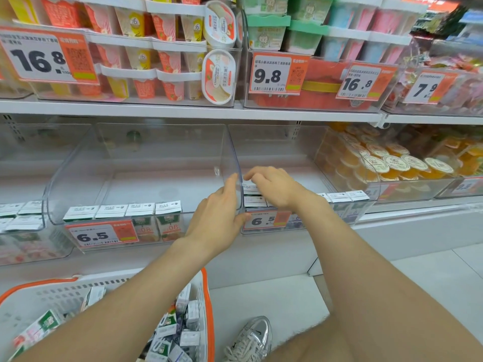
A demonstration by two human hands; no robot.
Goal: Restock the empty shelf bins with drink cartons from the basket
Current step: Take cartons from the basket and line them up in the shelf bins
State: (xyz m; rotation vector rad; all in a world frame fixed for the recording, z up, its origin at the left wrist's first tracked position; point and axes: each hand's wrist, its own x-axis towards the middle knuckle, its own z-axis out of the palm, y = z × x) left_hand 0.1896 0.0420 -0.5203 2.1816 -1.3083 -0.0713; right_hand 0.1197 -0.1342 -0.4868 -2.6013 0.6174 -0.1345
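Note:
Two clear shelf bins stand side by side on the lower shelf. The left bin [146,158] holds a front row of small white-topped drink cartons [122,211]. My left hand [217,218] grips the front corner of the divider wall between the bins, thumb near the 6.5 price tag [266,220]. My right hand [274,186] reaches into the right bin [287,152], its curled fingers resting on the tops of cartons [253,199] at the front left; whether it holds one is unclear. The white basket [65,291] with an orange rim sits at lower left with several cartons [183,322].
Further cartons [345,195] line the right bin's front. Orange jelly cups [392,163] fill the bin to the right. The upper shelf [183,111] carries pudding cups and price tags. A silver shoe [251,338] rests on the white floor beside the basket.

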